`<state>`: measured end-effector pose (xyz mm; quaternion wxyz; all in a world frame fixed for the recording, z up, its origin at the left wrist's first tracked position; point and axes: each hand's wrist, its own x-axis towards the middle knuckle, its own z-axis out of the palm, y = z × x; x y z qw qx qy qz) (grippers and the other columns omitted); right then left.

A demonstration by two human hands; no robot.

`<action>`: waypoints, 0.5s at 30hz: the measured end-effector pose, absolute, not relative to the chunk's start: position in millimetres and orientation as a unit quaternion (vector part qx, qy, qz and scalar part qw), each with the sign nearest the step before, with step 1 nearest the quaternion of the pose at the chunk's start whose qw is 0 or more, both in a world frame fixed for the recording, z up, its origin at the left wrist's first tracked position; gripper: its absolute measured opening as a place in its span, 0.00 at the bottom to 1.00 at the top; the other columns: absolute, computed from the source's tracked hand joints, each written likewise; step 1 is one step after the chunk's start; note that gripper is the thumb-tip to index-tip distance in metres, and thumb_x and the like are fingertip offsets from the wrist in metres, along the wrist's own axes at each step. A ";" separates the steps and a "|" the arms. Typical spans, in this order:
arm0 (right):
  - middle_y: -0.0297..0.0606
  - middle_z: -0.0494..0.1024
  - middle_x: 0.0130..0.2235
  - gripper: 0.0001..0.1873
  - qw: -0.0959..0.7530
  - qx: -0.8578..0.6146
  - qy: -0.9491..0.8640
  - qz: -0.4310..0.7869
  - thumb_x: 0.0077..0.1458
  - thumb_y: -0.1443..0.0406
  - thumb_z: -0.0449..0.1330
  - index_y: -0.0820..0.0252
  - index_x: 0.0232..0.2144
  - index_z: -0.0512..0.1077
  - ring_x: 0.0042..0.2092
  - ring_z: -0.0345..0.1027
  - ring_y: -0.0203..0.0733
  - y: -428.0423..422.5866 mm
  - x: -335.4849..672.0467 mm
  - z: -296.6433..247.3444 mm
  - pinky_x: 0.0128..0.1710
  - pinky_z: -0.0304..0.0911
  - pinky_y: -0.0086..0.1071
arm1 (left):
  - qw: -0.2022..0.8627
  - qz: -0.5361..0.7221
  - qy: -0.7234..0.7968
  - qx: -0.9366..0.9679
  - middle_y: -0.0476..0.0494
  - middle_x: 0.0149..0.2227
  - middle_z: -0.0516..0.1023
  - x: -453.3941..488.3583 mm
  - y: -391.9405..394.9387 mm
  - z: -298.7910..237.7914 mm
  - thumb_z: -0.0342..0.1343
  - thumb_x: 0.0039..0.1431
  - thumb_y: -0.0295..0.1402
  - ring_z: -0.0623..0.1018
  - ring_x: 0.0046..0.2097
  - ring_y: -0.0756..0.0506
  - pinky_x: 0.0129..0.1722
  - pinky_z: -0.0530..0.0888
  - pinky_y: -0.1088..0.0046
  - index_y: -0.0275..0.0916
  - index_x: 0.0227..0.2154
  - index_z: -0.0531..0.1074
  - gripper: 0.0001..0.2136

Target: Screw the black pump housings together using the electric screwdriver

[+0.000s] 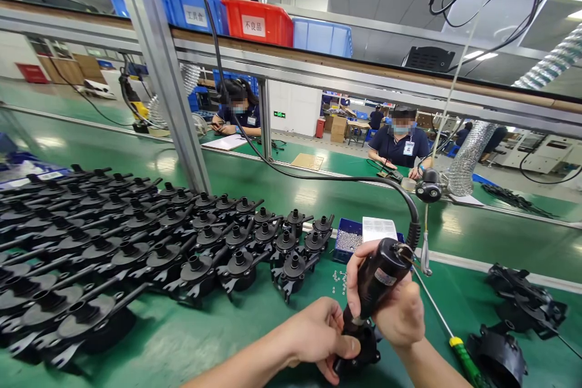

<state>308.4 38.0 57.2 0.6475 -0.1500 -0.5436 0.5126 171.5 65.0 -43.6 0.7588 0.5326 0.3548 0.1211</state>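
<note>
My right hand (400,309) is wrapped round a black electric screwdriver (379,276), held tilted with its tip down on a black plastic pump part (361,351) on the green mat. My left hand (318,336) grips that part from the left, thumb pressed on its top. The screwdriver's cable (318,177) arcs up and away to the left. A few small loose screws (339,282) lie just behind my hands.
Several rows of identical black pump parts (136,242) fill the left of the bench. A small blue screw tray (348,241) sits behind. A green-handled screwdriver (464,357) and more black parts (522,303) lie at right. Two people sit at benches beyond the conveyor.
</note>
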 end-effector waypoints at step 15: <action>0.43 0.81 0.41 0.24 0.632 -0.159 -0.535 0.538 0.64 0.46 0.71 0.54 0.52 0.81 0.27 0.73 0.40 34.5 311.7 70.2 0.27 0.68 0.29 | 0.766 0.136 0.380 0.500 0.56 0.19 0.69 173.4 63.1 -48.2 0.82 0.29 0.45 0.76 0.20 0.47 0.17 0.80 0.71 0.41 0.26 0.66 0.30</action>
